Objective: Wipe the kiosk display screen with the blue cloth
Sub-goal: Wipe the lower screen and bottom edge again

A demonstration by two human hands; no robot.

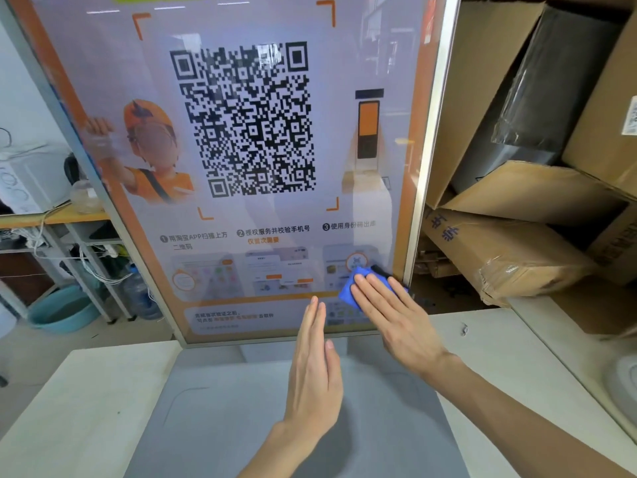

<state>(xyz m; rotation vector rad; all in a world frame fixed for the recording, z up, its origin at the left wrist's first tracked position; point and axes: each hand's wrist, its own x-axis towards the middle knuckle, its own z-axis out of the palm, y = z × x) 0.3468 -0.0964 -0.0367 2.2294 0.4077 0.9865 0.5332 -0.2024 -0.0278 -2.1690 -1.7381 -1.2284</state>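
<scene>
head view: one tall upright kiosk display screen (241, 132) with a metal frame, showing one large black qr code and three numbered steps. one small folded blue cloth (349, 292) lies against the glass at the screen's lower right corner, just beside the frame. two bare hands: the right hand (389, 312) presses the cloth flat with straight, spread fingers and covers most of it. the left hand (315, 370) is held edge-on with straight fingers together, grasping nothing, its tips at the screen's bottom strip; i cannot tell whether they touch. below is the grey sloped kiosk base (224, 419). to the right, at least three brown cardboard boxes (510, 257) and one black plastic-wrapped bundle (537, 108) are stacked close to the frame. at the left, one round teal plastic basin (62, 310) sits on the floor.
</scene>
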